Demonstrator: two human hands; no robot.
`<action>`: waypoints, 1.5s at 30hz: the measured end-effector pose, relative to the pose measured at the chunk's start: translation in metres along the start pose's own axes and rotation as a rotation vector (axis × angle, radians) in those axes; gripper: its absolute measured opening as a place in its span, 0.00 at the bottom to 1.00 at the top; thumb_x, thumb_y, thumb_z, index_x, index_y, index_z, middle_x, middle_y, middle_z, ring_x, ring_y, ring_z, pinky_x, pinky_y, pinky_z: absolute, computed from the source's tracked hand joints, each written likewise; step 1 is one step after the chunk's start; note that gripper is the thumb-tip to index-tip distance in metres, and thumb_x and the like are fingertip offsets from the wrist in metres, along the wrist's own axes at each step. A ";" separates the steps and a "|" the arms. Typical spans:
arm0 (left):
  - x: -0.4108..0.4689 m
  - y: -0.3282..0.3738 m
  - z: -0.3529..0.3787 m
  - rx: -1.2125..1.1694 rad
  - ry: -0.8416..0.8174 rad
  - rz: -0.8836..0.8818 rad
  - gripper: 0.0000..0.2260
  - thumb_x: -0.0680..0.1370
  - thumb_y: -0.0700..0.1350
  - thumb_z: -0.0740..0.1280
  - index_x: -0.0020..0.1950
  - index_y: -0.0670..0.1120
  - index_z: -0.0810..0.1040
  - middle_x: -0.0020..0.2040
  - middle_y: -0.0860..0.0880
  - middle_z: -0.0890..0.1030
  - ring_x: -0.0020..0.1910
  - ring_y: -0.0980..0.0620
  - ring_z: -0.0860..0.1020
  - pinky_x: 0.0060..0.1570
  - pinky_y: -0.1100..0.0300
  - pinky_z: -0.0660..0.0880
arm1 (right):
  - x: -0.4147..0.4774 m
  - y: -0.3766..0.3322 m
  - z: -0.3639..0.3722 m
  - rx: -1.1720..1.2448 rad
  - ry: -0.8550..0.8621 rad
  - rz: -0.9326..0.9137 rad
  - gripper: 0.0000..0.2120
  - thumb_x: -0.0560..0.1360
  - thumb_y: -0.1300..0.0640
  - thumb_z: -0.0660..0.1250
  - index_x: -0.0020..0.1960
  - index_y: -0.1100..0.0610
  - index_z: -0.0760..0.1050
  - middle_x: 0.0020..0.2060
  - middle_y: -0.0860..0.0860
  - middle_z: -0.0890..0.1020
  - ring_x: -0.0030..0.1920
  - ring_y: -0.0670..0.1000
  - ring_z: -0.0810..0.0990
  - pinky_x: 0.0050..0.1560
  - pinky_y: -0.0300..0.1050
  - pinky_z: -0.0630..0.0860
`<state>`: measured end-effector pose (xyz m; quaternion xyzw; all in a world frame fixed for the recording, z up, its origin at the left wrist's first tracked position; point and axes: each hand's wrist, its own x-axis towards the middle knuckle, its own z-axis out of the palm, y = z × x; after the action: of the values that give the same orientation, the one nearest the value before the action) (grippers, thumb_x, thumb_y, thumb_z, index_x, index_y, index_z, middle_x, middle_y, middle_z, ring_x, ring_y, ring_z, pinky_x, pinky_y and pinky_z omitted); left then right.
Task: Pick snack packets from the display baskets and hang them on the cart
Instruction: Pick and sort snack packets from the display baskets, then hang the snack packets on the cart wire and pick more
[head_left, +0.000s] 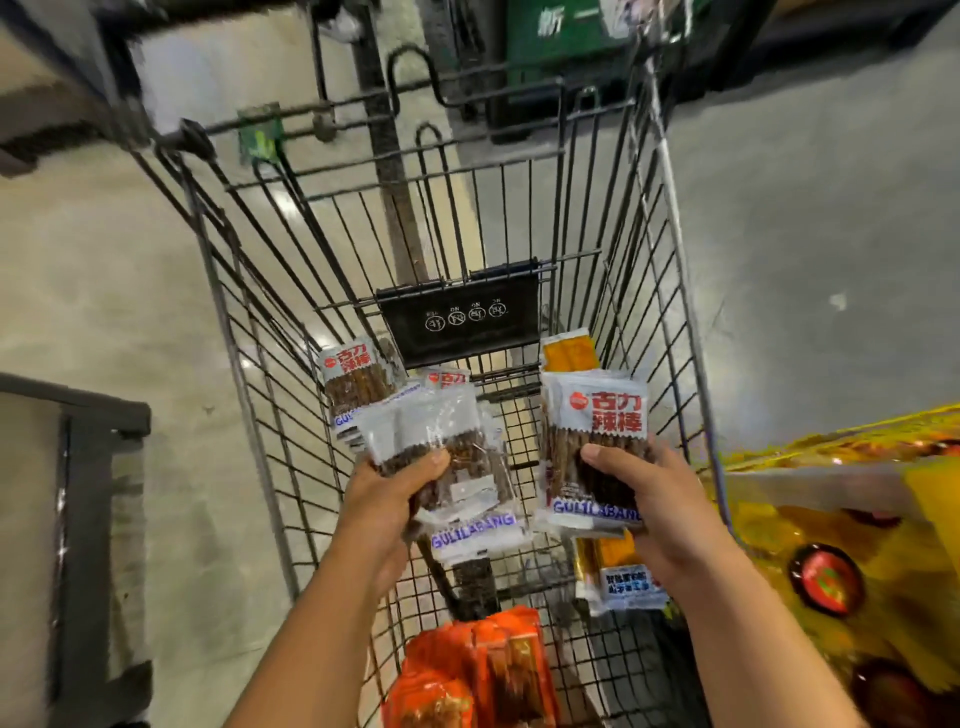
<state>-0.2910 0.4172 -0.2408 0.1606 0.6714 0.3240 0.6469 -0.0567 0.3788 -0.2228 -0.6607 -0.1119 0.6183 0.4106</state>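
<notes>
Over the black wire cart (218, 291) I hold two bunches of white-and-brown spicy stick snack packets. My left hand (387, 499) grips a fanned stack of packets (415, 431), several with their backs up. My right hand (660, 499) grips another stack (597, 436), front label facing me, with an orange packet (569, 353) behind it. Both bunches hover inside the cart basket, above its mesh floor.
Orange snack packs (483, 670) lie at the cart's near end. A yellow-and-white packet (618, 577) hangs below my right hand. A yellow display with red-capped items (857, 561) stands at the right. A dark shelf frame (88, 519) stands at the left; grey floor surrounds the cart.
</notes>
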 end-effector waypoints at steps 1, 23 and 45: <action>-0.014 0.009 -0.005 -0.024 -0.026 0.014 0.27 0.67 0.39 0.77 0.65 0.48 0.76 0.49 0.45 0.87 0.45 0.44 0.87 0.44 0.47 0.82 | -0.012 -0.004 0.000 -0.001 0.002 -0.018 0.11 0.74 0.64 0.72 0.56 0.57 0.80 0.48 0.57 0.87 0.49 0.57 0.87 0.52 0.54 0.80; -0.261 0.023 -0.132 0.179 -0.642 0.148 0.36 0.65 0.36 0.77 0.72 0.41 0.71 0.52 0.34 0.85 0.42 0.38 0.85 0.34 0.52 0.81 | -0.337 0.056 0.030 0.225 0.067 -0.304 0.16 0.73 0.61 0.72 0.60 0.63 0.80 0.53 0.61 0.86 0.51 0.61 0.85 0.63 0.61 0.77; -0.395 -0.023 0.014 0.438 -1.122 0.139 0.32 0.59 0.34 0.77 0.63 0.42 0.77 0.54 0.33 0.84 0.49 0.32 0.84 0.55 0.27 0.76 | -0.504 0.076 -0.095 0.370 0.377 -0.659 0.34 0.64 0.50 0.80 0.68 0.48 0.74 0.60 0.51 0.84 0.62 0.57 0.82 0.69 0.63 0.72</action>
<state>-0.2289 0.1522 0.0471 0.4800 0.2669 0.0858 0.8313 -0.1034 -0.0390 0.0809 -0.6063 -0.1270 0.3318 0.7114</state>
